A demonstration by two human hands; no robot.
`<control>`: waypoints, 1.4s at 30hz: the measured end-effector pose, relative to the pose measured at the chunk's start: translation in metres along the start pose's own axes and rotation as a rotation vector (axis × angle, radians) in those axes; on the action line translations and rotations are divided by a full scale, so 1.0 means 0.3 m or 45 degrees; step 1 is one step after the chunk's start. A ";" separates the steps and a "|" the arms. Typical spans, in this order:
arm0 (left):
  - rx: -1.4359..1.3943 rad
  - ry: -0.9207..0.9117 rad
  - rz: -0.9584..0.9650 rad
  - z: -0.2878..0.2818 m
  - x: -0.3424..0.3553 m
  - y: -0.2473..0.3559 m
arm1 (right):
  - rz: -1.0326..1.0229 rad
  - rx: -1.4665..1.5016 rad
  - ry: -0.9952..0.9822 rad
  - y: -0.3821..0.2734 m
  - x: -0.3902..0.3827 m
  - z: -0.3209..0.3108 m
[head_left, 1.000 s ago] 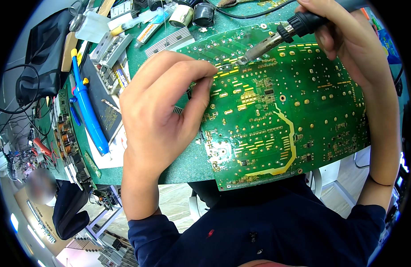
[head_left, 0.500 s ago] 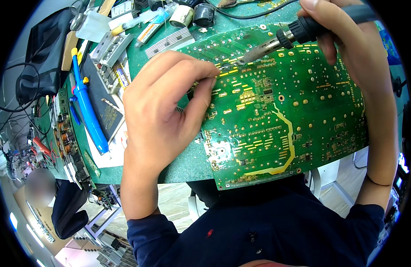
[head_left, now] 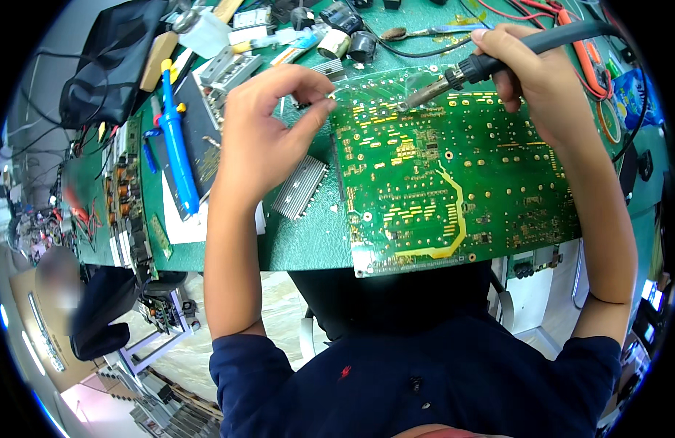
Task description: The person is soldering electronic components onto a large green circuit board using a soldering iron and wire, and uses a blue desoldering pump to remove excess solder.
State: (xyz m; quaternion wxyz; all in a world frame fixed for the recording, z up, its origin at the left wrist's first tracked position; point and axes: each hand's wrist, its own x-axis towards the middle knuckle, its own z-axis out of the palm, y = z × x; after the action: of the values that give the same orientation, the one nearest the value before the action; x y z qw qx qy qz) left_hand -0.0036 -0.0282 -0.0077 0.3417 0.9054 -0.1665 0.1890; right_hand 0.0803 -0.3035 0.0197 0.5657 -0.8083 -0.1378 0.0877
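Note:
A large green circuit board (head_left: 498,171) with gold pads and a bright yellow track lies at the front edge of the green table. My right hand (head_left: 546,91) grips a soldering iron (head_left: 469,71) with a black handle and a metal barrel. Its tip points down at the pads in the board's upper left part; whether it touches them I cannot tell. At the board's upper left edge is my left hand (head_left: 268,120), thumb and fingertips brought together. Anything held between those fingertips is too small to make out.
A blue solder sucker (head_left: 180,157) rests on the left, near another circuit board (head_left: 126,197) with tall parts. A finned heat sink (head_left: 304,187) lies beside the green board. Behind are black cylinders (head_left: 361,47), a brush (head_left: 396,33) and a red-handled tool (head_left: 587,64). Another person (head_left: 60,281) is at far left.
My left hand has drawn back left from over the board's pads to its edge, uncovering the heat sink. The soldering iron stays over nearly the same pads. The whole view has shifted.

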 end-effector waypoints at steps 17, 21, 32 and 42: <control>1.029 -0.012 -1.285 -0.404 -0.149 -0.358 | -0.038 0.120 -0.074 -0.025 -0.003 0.024; 0.911 0.079 -1.200 -0.467 -0.112 -0.376 | -0.056 0.176 -0.077 -0.006 0.010 -0.013; -1.533 0.647 0.229 -0.225 -0.093 0.286 | -0.106 0.129 -0.081 0.005 0.006 0.005; -1.363 0.955 0.205 0.096 -0.081 0.229 | -0.029 0.127 -0.080 0.045 0.026 0.000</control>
State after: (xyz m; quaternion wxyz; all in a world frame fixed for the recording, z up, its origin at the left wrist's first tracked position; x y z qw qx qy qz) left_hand -0.0479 -0.0925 -0.0006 0.7645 0.4679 -0.1742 0.4077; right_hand 0.0893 -0.3053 0.0070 0.6017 -0.7743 -0.1602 0.1131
